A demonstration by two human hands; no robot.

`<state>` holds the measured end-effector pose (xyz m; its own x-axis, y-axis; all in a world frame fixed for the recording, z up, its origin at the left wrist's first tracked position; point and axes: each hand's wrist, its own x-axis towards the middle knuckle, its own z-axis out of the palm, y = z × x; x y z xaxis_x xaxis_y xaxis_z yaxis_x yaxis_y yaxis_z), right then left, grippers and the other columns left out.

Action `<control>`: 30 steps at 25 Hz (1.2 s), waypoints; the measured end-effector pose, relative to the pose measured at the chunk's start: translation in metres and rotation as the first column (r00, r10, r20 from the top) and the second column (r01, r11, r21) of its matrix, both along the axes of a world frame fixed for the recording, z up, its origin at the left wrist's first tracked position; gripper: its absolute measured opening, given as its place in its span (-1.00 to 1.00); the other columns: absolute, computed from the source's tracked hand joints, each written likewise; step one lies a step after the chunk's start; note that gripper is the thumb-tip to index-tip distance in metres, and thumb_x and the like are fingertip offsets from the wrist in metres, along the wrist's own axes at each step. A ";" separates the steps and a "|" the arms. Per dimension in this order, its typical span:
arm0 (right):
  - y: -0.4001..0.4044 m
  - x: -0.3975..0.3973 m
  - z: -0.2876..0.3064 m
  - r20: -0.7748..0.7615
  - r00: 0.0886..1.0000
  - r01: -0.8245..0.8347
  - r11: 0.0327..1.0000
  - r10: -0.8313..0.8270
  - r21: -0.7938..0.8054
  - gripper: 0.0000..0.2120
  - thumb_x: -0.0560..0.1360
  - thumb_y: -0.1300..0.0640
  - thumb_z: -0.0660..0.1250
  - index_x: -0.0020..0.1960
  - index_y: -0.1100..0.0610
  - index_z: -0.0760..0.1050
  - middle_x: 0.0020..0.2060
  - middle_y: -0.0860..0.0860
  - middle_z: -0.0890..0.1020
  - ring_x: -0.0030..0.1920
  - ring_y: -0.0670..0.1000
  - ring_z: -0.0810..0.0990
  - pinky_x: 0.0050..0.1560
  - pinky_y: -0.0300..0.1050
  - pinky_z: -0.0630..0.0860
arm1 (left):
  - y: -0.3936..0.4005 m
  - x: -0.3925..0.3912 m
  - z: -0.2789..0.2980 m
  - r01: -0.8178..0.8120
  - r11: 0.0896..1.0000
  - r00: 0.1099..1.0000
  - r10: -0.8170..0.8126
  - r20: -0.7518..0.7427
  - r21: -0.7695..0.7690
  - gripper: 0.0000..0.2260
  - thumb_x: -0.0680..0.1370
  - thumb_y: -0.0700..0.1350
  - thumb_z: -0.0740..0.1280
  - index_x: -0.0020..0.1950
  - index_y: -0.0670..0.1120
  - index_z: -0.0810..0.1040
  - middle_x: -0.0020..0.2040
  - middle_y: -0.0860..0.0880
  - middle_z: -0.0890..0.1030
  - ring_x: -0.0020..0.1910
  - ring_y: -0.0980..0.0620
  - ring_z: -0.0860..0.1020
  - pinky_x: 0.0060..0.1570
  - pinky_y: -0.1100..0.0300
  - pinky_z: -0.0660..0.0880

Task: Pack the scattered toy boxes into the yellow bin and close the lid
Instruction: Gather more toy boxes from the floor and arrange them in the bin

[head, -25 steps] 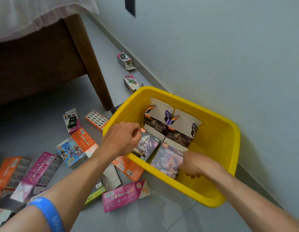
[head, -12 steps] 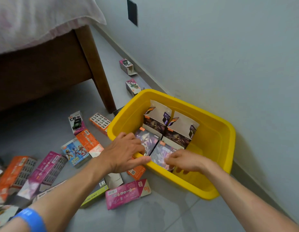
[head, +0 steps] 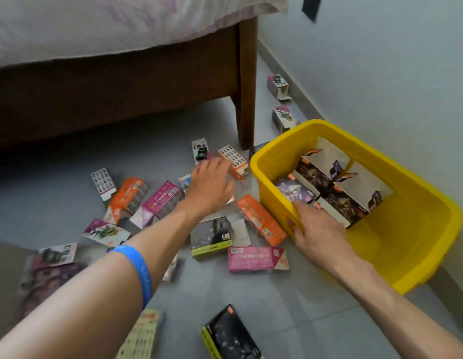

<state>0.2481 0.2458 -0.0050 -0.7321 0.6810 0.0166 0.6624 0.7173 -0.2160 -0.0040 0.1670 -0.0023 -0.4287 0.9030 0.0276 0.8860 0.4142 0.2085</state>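
Light reads soft and even, daylight-like, no hard highlights. I see deep shadow under the bed frame (head: 116, 99), darkening the floor (head: 251, 294) beneath it. The yellow bin (head: 432, 211) is saturated and slightly blown on its right rim; its inside glows from bounced yellow. A soft shadow falls between bin and wall (head: 380, 60) at lower right. Motion blur smears the left hand (head: 211, 186) and the boxes at far left; right hand (head: 317, 230) is a little sharper. Wide-angle bending shows at the edges. Box print is mostly unreadable; compression softness throughout.
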 end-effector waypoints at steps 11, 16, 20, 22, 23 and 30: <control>-0.085 -0.040 -0.079 0.150 0.910 -0.314 0.878 0.387 -0.361 -0.61 0.50 0.12 0.25 0.32 0.06 0.46 0.41 0.02 0.41 0.37 0.11 0.40 0.26 -0.04 0.41 | -0.099 -0.006 -0.093 0.000 0.873 0.983 0.089 0.158 -0.487 -0.06 0.32 0.25 0.44 0.57 -0.01 0.09 0.38 -0.11 0.35 0.34 -0.16 0.33 0.30 -0.09 0.31; -0.069 -0.061 -0.044 -0.423 0.884 -0.107 0.798 -0.197 -0.593 -0.59 0.51 0.05 0.43 0.33 -0.12 0.45 0.19 -0.25 0.55 0.13 -0.20 0.58 0.00 -0.37 0.52 | -0.114 -0.046 -0.056 -0.097 0.994 0.744 0.107 0.660 -0.053 -0.14 0.20 0.05 0.59 0.42 0.18 0.25 0.18 0.17 0.44 0.17 0.20 0.48 0.16 0.27 0.43; -0.048 -0.096 -0.001 -0.504 0.666 -0.229 0.491 -0.551 -0.840 -0.60 0.53 -0.01 0.43 0.30 -0.23 0.41 0.13 -0.15 0.65 0.03 -0.10 0.68 -0.18 -0.18 0.63 | -0.089 -0.036 -0.014 -0.043 0.972 0.674 -0.141 0.725 0.229 -0.09 0.24 -0.02 0.64 0.43 0.33 0.20 0.26 0.39 0.39 0.23 0.45 0.42 0.14 0.55 0.37; -0.032 -0.091 0.018 -0.583 0.593 -0.219 0.586 -0.555 -0.780 -0.65 0.54 0.01 0.42 0.29 -0.16 0.46 0.07 -0.10 0.69 0.00 -0.03 0.70 -0.22 -0.11 0.64 | -0.064 -0.015 0.006 0.073 0.964 0.683 -0.236 0.691 0.257 0.05 0.25 0.05 0.63 0.51 0.41 0.01 0.31 0.51 0.24 0.26 0.54 0.33 0.10 0.61 0.33; -0.023 -0.081 0.027 -0.628 0.600 -0.164 0.692 -0.496 -0.703 -0.66 0.54 -0.03 0.40 0.28 -0.18 0.45 0.05 -0.15 0.68 0.00 -0.06 0.69 -0.19 -0.09 0.65 | -0.051 -0.004 0.014 0.125 0.953 0.703 -0.280 0.654 0.274 0.06 0.26 0.09 0.62 0.51 0.43 -0.04 0.33 0.49 0.23 0.27 0.50 0.34 0.14 0.55 0.35; 0.033 0.005 0.088 -0.567 0.745 0.017 0.859 -0.353 -0.512 -0.54 0.33 -0.38 0.42 -0.19 -0.02 0.38 -0.20 -0.14 0.64 -0.24 -0.11 0.61 -0.26 0.03 0.59 | 0.026 0.078 0.065 0.388 0.845 0.817 -0.500 0.288 0.368 -0.03 0.25 0.14 0.54 0.53 0.27 0.05 0.31 0.06 0.40 0.22 0.01 0.43 0.10 -0.06 0.55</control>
<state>0.2529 0.2784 0.0835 -0.5221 0.8494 0.0769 0.3615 0.3020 -0.8821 0.0744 0.1933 0.0623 -0.0116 0.9723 0.2334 0.7952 -0.1326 0.5917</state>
